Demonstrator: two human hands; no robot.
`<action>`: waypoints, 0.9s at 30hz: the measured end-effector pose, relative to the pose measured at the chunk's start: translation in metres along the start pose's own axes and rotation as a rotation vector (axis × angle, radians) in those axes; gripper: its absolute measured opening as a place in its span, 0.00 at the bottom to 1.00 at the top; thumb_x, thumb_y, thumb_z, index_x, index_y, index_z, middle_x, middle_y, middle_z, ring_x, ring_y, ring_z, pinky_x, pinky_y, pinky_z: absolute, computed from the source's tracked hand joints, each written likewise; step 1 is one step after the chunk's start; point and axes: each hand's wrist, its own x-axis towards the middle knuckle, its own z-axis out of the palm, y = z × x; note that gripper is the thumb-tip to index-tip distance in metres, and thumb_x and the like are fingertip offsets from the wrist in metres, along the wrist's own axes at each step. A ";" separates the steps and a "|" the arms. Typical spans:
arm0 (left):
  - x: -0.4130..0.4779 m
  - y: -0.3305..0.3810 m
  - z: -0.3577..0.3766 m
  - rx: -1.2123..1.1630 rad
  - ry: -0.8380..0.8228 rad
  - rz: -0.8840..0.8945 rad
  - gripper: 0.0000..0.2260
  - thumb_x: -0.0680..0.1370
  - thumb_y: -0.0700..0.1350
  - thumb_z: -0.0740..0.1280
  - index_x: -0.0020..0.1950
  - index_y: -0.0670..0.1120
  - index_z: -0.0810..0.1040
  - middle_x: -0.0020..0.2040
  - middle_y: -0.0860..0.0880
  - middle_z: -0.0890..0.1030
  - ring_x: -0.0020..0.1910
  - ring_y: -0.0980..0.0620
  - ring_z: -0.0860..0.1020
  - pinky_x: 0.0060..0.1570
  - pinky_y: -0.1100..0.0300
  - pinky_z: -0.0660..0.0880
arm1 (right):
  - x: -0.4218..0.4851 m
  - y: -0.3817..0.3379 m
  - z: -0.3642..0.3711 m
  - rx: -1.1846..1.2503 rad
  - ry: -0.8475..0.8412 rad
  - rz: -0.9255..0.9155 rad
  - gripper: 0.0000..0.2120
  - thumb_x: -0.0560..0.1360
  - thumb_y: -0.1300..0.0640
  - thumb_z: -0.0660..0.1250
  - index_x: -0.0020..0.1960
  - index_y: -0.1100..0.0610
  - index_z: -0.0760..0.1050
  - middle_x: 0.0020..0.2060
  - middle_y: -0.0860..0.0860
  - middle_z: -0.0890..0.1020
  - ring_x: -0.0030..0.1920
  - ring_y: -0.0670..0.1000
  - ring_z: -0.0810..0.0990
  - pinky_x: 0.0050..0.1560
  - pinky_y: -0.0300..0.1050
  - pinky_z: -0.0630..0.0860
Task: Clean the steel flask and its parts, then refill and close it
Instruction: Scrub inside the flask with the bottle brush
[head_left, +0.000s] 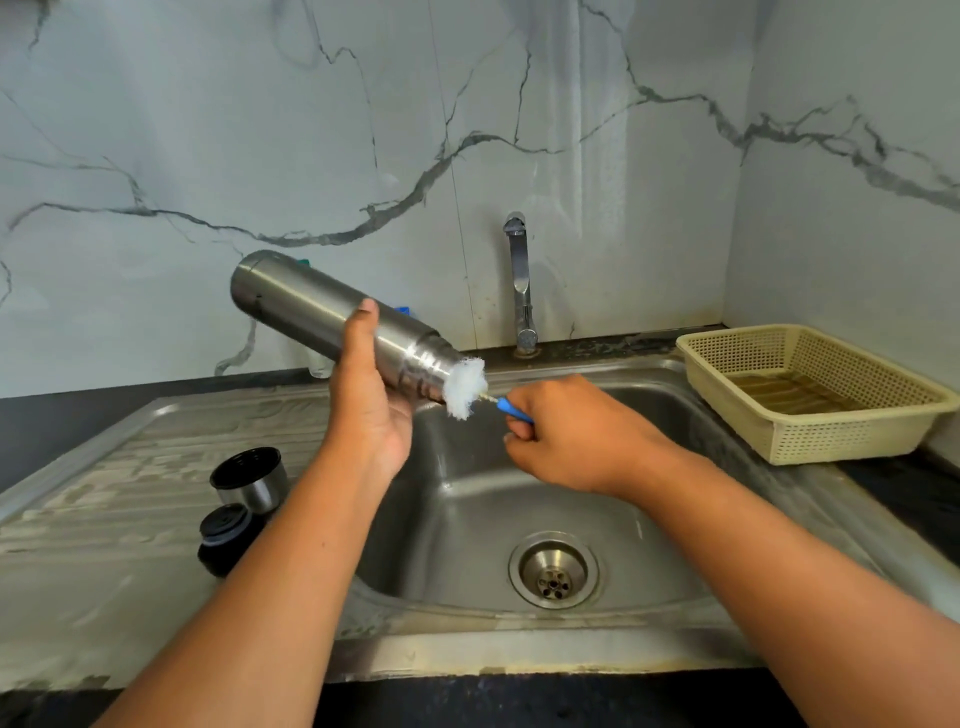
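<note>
**Left hand** (363, 410): fingers and thumb wrapped round the mid-body of the steel flask (311, 306).

**Steel flask:** held in the air over the left rear edge of the sink basin (467, 519). It is tilted, base up and to the left, open mouth down towards the basin.

**Right hand** (566, 436): over the basin, fingers curled and pinching the blue handle of the bottle brush (465, 387).

**Bottle brush:** the white bristle head sits at the flask mouth, touching the rim. Whether any of it is inside the flask cannot be told.

**Cup lid** (249, 478) and **stopper** (226, 535): both stand on the drainboard (130, 467) left of the basin, just beside each other and apart from the flask.

**Tap** (519, 286): behind the basin, no water seen running.

**Basket** (831, 441): right of the basin, on the counter.

**Progress, as judged:**
- Done: the flask is opened and its parts are off.
- In hand: brushing the flask's mouth or interior.
- Left: rinsing, refilling, refitting the stopper and the cup lid.
- Uncertain: whether the cup lid and stopper are washed cannot be told.
</note>
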 end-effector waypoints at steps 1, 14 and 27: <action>0.002 0.002 -0.002 -0.018 0.012 0.011 0.31 0.75 0.57 0.74 0.73 0.43 0.73 0.53 0.44 0.85 0.50 0.46 0.85 0.54 0.47 0.83 | -0.001 0.002 -0.002 -0.025 -0.002 -0.005 0.14 0.75 0.58 0.65 0.34 0.52 0.65 0.29 0.49 0.72 0.30 0.49 0.68 0.32 0.47 0.68; -0.004 -0.016 -0.007 0.125 -0.002 -0.014 0.36 0.69 0.60 0.78 0.71 0.44 0.75 0.55 0.43 0.84 0.53 0.45 0.84 0.51 0.50 0.82 | 0.005 -0.012 0.011 0.004 -0.050 -0.010 0.11 0.74 0.60 0.65 0.35 0.52 0.68 0.32 0.50 0.75 0.31 0.50 0.72 0.33 0.48 0.72; -0.005 -0.003 -0.002 0.071 -0.010 0.006 0.33 0.71 0.59 0.77 0.69 0.42 0.75 0.53 0.43 0.83 0.51 0.44 0.82 0.48 0.51 0.83 | -0.001 -0.006 0.004 0.065 -0.046 0.009 0.13 0.74 0.60 0.66 0.34 0.51 0.66 0.30 0.47 0.73 0.30 0.47 0.70 0.32 0.42 0.67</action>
